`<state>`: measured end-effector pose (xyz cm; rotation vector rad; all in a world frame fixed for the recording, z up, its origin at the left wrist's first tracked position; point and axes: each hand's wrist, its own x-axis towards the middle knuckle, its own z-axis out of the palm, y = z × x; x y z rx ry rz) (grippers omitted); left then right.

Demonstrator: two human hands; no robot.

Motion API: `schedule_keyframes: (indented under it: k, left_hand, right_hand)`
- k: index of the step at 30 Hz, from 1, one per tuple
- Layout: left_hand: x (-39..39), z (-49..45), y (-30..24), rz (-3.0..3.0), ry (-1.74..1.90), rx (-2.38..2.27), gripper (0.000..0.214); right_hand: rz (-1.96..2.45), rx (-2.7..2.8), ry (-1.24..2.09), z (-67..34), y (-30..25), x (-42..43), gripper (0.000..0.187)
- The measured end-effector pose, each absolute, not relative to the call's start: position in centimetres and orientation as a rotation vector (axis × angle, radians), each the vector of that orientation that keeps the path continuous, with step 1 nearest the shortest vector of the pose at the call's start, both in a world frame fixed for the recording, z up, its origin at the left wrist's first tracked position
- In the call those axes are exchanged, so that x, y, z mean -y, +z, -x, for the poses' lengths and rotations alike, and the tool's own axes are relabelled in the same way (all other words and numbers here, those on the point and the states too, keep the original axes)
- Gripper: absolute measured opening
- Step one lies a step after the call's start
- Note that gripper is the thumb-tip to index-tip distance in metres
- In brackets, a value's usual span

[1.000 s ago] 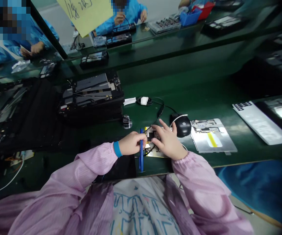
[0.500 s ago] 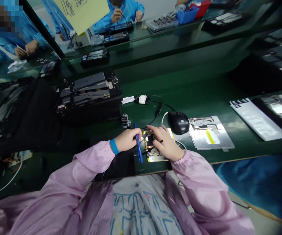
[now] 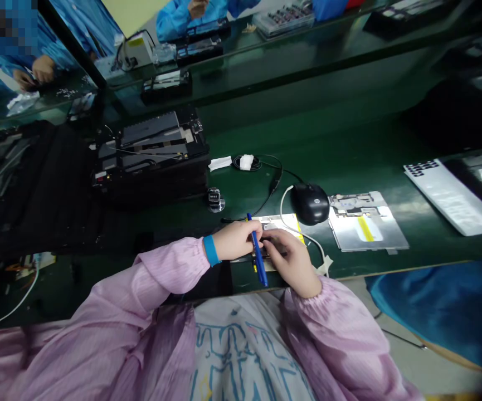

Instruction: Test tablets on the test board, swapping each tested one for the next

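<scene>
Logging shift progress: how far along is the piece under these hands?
Seemingly done: a metal plate lies aside by the mouse. In hand: the left hand grips a blue pry tool; the right hand rests on the small board. Left: opened devices stacked at the left, untouched.

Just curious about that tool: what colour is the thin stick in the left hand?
Blue. The stick in the left hand shows best in the head view.

Black mouse (image 3: 310, 204), metal plate (image 3: 366, 223), perhaps a counter (image 3: 214, 199), stacked black trays (image 3: 151, 159)
</scene>
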<state>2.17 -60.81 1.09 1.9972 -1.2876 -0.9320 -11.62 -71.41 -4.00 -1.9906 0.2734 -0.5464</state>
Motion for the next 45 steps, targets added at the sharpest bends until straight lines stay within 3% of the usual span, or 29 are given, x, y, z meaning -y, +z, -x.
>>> schedule_keyframes:
  k: [7,16,29,45]
  left_hand:
    - [59.9,-3.4,1.3,-2.285,-0.735,1.437,0.014]
    - [60.1,-4.1,0.9,-2.339,-0.933,1.658,0.014]
    - [60.6,-4.1,1.4,-2.375,-0.969,1.734,0.015]
    - [60.9,-2.2,1.0,-2.462,-0.858,1.517,0.012]
  right_hand:
    - [2.224,-0.139,-0.591,12.5,-4.9,71.7,0.017]
    - [2.582,-0.031,-0.497,12.9,-5.6,71.4,0.025]
    - [2.644,-0.027,-0.531,12.8,-5.3,71.1,0.023]
    - [2.569,-0.025,-0.55,12.9,-5.5,71.3,0.023]
